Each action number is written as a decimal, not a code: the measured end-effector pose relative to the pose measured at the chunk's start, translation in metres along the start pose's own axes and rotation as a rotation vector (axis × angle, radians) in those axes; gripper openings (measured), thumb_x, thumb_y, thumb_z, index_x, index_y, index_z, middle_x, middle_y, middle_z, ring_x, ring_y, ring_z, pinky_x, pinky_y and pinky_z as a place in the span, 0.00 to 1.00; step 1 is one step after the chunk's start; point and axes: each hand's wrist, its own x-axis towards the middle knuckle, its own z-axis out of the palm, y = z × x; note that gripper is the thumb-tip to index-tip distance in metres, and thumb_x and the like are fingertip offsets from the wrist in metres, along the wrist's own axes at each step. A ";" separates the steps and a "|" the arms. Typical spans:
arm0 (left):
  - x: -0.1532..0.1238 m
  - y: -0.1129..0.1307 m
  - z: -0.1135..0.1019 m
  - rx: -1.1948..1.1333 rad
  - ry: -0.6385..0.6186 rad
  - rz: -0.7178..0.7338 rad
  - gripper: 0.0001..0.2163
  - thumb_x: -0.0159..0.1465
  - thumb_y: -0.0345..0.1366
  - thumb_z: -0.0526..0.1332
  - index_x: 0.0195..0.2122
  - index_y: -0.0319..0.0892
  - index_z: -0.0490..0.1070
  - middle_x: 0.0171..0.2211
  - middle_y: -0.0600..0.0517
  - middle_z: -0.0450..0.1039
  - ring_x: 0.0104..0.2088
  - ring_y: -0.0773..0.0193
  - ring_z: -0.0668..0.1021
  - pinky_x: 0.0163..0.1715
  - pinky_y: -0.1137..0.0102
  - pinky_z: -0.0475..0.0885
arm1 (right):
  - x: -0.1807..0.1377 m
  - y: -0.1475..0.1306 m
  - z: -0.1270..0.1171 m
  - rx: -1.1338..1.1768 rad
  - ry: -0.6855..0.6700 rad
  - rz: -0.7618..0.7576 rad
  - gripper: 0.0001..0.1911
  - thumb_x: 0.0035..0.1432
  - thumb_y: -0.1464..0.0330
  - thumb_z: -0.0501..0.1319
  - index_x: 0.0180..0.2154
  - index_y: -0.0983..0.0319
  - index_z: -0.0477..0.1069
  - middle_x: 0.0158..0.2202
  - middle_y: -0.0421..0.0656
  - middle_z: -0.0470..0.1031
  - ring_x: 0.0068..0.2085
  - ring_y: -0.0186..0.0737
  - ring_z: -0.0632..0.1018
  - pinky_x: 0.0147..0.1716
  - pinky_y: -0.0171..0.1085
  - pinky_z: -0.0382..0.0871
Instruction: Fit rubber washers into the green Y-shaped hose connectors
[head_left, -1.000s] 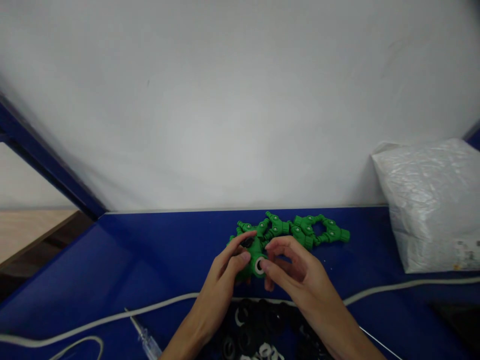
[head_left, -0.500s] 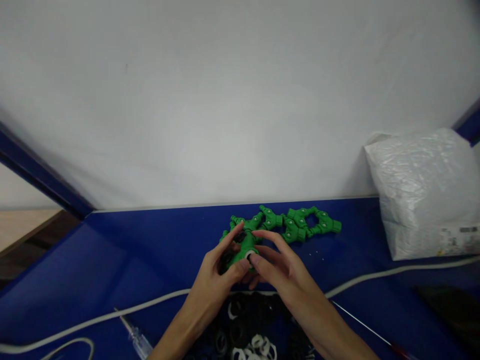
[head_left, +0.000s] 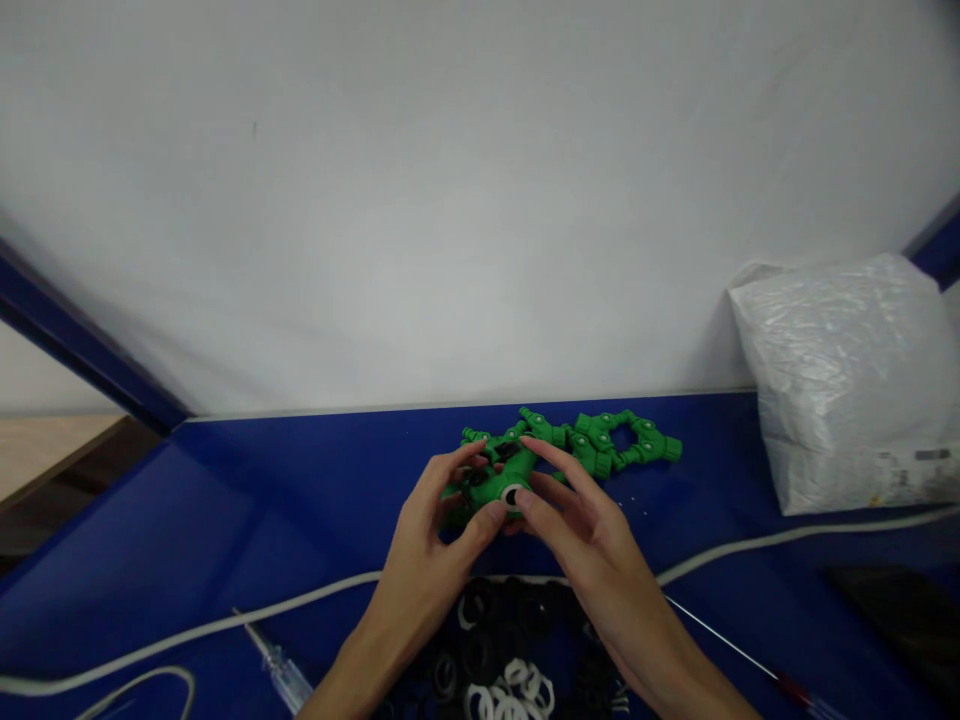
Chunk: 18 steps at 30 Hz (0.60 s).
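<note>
My left hand [head_left: 442,535] and my right hand [head_left: 577,535] meet over a green plastic fitting [head_left: 491,484] and both grip it with their fingertips, just above the blue table [head_left: 262,520]. A white ring with a dark centre shows on the fitting's near end, between my two thumbs. Behind it, a row of like green fittings [head_left: 600,445] lies on the table by the wall. A heap of black and white rings [head_left: 502,660] lies under my wrists at the table's front edge.
A white plastic bag [head_left: 847,385] stands at the back right against the white wall. A grey cable [head_left: 210,630] runs across the table. A clear-handled screwdriver [head_left: 277,665] lies front left, a thin red-handled tool [head_left: 750,665] front right.
My hands have turned the green fitting and lifted it a little towards the row behind. The camera dipped, so more of the ring heap shows.
</note>
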 end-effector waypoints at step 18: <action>-0.003 0.009 0.003 0.115 0.036 0.044 0.05 0.62 0.35 0.66 0.37 0.44 0.72 0.41 0.49 0.81 0.43 0.56 0.83 0.45 0.64 0.78 | -0.001 0.007 0.000 -0.070 -0.044 -0.070 0.29 0.58 0.62 0.69 0.60 0.55 0.68 0.52 0.47 0.79 0.46 0.43 0.83 0.50 0.43 0.77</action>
